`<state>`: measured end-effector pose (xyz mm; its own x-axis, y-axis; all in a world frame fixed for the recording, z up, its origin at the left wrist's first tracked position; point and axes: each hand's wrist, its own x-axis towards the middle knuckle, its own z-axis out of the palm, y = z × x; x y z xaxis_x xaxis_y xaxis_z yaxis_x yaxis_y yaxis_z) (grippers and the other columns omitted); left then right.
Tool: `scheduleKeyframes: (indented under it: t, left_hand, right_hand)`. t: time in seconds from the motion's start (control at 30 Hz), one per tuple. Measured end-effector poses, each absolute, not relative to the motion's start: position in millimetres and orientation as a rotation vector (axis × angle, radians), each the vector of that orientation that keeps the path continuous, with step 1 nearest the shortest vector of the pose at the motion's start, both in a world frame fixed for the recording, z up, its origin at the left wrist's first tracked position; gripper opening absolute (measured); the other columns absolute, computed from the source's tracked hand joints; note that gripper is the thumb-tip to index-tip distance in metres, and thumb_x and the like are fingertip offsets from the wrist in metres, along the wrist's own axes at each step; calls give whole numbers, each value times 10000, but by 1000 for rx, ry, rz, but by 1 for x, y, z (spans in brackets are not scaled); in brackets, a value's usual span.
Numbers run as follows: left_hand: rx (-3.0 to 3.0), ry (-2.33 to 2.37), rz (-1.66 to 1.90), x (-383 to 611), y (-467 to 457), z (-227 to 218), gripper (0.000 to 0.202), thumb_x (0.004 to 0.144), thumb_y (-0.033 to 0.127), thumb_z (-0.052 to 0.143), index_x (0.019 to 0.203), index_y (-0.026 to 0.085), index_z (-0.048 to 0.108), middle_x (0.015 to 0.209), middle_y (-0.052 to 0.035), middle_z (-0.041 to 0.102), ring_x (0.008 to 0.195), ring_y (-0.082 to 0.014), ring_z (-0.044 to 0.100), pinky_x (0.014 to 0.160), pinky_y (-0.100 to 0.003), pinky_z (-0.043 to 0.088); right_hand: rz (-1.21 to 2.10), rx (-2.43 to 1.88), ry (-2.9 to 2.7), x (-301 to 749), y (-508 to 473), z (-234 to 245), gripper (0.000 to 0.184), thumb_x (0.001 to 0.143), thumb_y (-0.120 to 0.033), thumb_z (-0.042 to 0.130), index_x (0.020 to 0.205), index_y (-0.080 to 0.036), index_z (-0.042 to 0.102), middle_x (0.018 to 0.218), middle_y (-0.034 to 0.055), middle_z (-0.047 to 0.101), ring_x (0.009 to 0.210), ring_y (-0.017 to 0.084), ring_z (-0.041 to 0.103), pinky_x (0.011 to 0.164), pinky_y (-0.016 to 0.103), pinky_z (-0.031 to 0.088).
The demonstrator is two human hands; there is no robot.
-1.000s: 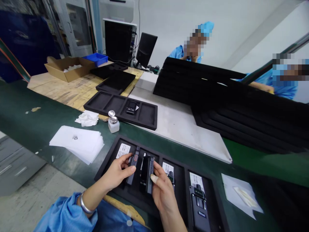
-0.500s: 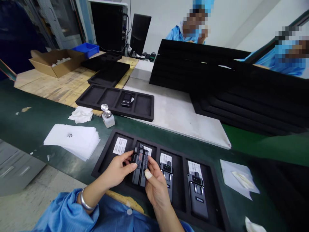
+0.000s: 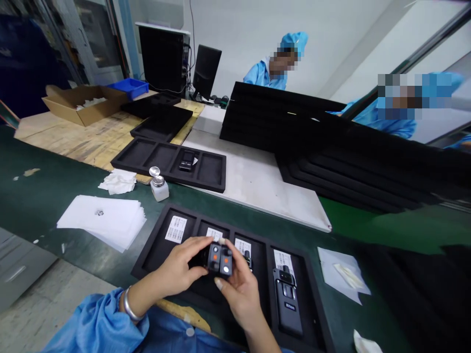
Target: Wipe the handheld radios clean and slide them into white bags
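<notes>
Two black handheld devices, looking like small radios or body cameras (image 3: 220,260), are pressed side by side between my hands, their ends with orange and pale round spots tipped up toward me. My left hand (image 3: 186,264) grips the pair from the left by thumb and fingers. From the right, my right hand (image 3: 239,287) closes around them. Below is a black foam tray (image 3: 147,252) with compartments. A like device marked "Riton" (image 3: 289,304) lies in its rightmost compartment; another is mostly hidden behind my right hand. White label sheets (image 3: 175,229) lie in the compartments.
Left of the tray lies a paper stack (image 3: 105,218), near a dispenser bottle (image 3: 159,190) and crumpled tissue (image 3: 117,181). Behind stands another foam tray (image 3: 132,152) with one device. Black foam trays (image 3: 265,117) are piled back right; two co-workers in blue sit beyond. A plastic bag (image 3: 340,269) lies right.
The paired devices have been tilted from lying lengthwise, side buttons showing, to end-on toward me. My hands have shifted around them. The view has moved slightly.
</notes>
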<state>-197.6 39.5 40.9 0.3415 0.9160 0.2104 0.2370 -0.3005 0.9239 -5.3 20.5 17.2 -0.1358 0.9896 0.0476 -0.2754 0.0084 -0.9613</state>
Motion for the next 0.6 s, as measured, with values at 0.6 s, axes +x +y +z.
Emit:
scheduleKeyframes:
  t: [0.6]
  left_hand:
    - [1961,1062,976,-196,36,21,746,801,154,681,1466,290,372,1405,-100,512,1298,-259,467,1101,-455,392]
  right_hand:
    - [923,-1180,-1564,-8,15,-4,729,766,-323,768,1421,-258,455,1430,111,467,1322,308,438,1112,499,359]
